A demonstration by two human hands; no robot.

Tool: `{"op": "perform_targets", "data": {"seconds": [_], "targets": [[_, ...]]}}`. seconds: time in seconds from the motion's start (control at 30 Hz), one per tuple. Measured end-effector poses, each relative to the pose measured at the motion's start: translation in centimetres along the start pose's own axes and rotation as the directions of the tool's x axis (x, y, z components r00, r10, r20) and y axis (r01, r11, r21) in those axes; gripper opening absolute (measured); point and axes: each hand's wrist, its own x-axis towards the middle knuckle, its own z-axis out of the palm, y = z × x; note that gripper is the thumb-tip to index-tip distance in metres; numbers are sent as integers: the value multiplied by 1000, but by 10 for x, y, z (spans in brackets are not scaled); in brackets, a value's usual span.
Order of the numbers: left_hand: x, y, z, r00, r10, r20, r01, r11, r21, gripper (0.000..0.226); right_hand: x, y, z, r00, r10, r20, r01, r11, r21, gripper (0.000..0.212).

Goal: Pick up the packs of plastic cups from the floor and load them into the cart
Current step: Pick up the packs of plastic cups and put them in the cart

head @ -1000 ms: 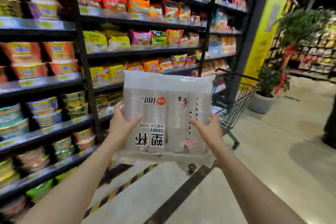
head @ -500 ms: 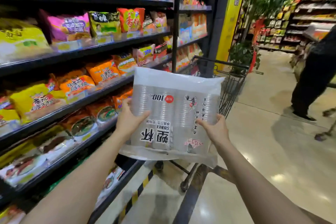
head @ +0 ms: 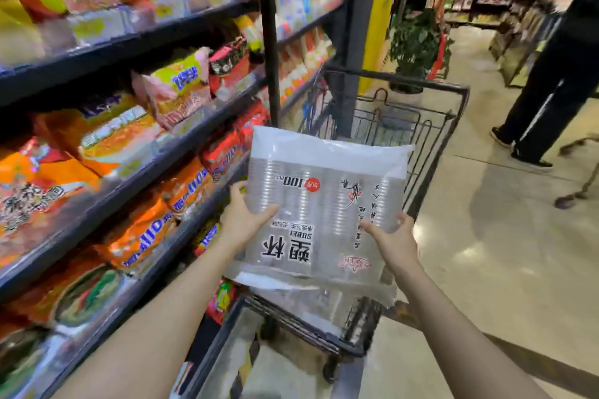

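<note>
Both arms are reaching forward; the left hand (head: 241, 223) and right hand (head: 393, 241) are gripping the sides of a clear pack of cups (head: 324, 210), its black print upside down, at frame centre over the cart (head: 431, 126).

a pack of plastic cups (head: 324, 204) is held up in the air above the cart (head: 431, 126). the pack is a clear plastic bag in which several rows of stacked transparent cups are seen side by side, with a white band across its far end. black characters, a red round mark and "100" are printed on it, upside down to the viewer. it is tilted with the far end raised. the cart is made of dark wire, and its basket lies directly beneath and beyond the pack.
</note>
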Motion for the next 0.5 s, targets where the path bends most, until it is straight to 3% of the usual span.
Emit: {"op": "perform_targets", "data": {"seconds": [0.23,0.33,0.43,0.5], "targets": [[83,-60,57,985,-49,164,36,996,76,67,64,52,54,986,164,-14,-164,986,-43,82],[97,-103,75,966,-143,217,114,984,141,60,71,84,80,965,263,-15,-263,963,-60,84],[107,-139,87,915,-273,296,217,954,209,56,64,116,100,931,365,16,-363,929,-68,92],[111,-156,95,857,-326,399,200,924,325,48,62,135,111,912,409,23,-405,909,-102,96]]}}
